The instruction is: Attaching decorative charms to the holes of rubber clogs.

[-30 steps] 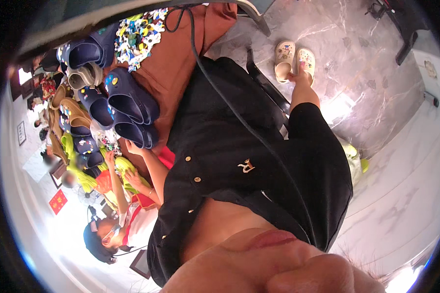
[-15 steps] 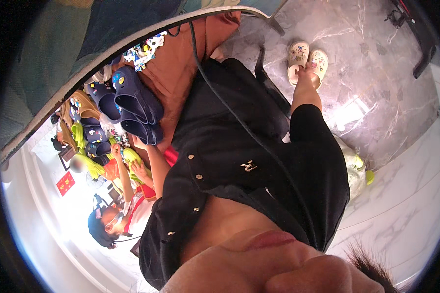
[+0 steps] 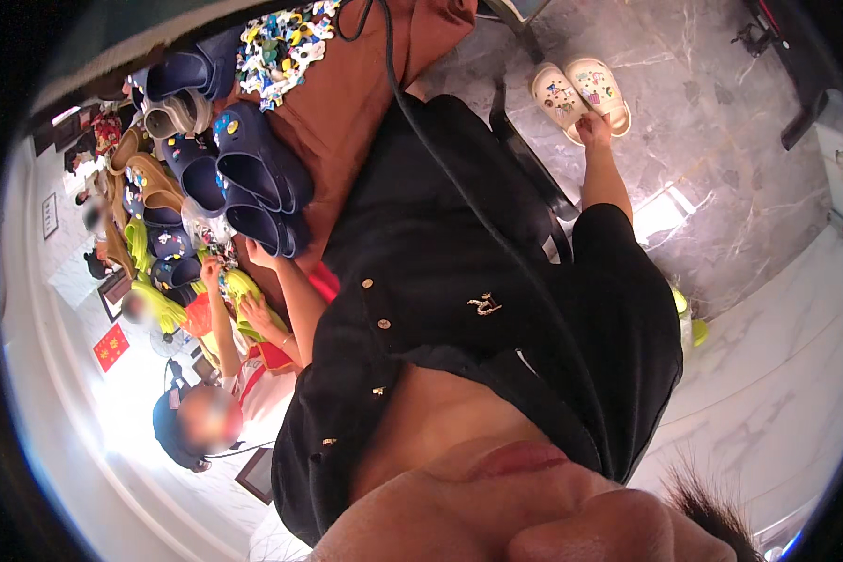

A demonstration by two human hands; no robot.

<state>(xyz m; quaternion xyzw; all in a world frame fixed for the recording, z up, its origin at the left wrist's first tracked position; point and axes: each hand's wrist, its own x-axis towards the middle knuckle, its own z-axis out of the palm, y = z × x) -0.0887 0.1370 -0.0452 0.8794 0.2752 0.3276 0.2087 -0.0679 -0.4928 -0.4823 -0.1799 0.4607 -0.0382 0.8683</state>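
My right hand (image 3: 593, 129) holds a pair of cream clogs (image 3: 598, 89) by their heel ends, out over the floor. Small colourful charms dot the tops of both. On the left, my left hand (image 3: 260, 254) grips the near end of a navy clog (image 3: 270, 230), its fingers partly hidden by the shoe. Beside that one lies a larger navy clog (image 3: 260, 169) with charms on it. Farther along the brown-covered table (image 3: 347, 112) is a heap of small colourful charms (image 3: 286, 56).
Across the clogs, a co-worker in a cap has both hands (image 3: 256, 314) at a yellow-green clog (image 3: 239, 290). More tan, navy and green clogs (image 3: 155, 187) crowd the table. A black cable (image 3: 440, 187) hangs across my front. A dark chair frame (image 3: 525, 159) stands near my right arm.
The cream clogs have swung round in my right hand, toes now pointing more to the left. My view has shifted, showing more of the charm heap. My left hand stays at the navy clog.
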